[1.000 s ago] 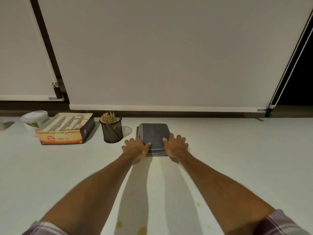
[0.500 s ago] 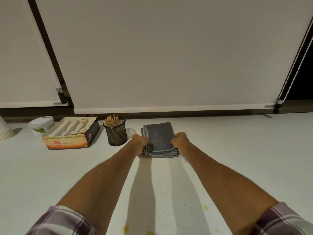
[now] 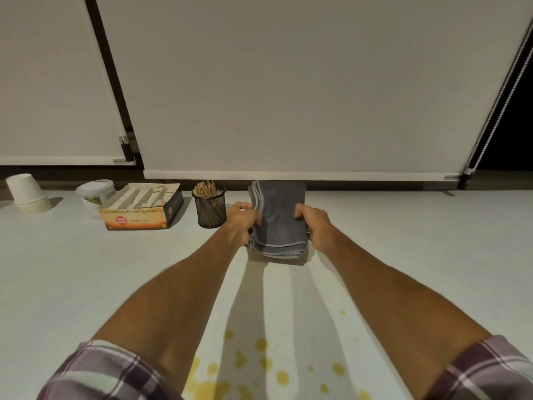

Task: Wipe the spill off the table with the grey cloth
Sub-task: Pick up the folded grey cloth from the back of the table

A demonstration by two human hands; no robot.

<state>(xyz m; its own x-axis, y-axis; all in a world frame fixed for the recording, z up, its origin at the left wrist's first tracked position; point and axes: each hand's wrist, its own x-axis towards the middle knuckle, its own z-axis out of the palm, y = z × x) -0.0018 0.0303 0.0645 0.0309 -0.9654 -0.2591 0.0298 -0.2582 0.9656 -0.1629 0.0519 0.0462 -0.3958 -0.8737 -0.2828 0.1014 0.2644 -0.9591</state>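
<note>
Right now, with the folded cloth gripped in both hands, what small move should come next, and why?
Probably draw the grey cloth back toward the body. Both the left hand and right hand hold it by its sides near the far wall, while the yellow spill lies untouched on the table close to the person.

Pale, matt table (image 3: 403, 241) extending to all sides of the grip. Directly beyond the grip, a wide white roller blind (image 3: 288, 82) hangs fully lowered, its bottom rail (image 3: 288, 175) just above a dark sill (image 3: 360, 185). Beyond and left, a dark frame post (image 3: 111, 67) separates it from a second white blind (image 3: 52, 82). Far right, a bead chain (image 3: 496, 96) runs beside a black, unlit opening (image 3: 516, 134). Left of the grip, along the table's far edge: mesh pot (image 3: 210, 215), open carton (image 3: 141, 212), white tub (image 3: 95, 194), stacked paper cups (image 3: 28, 194). Lighting is warm and dim; soft shadows fall on the table nearer than the grip.
</note>
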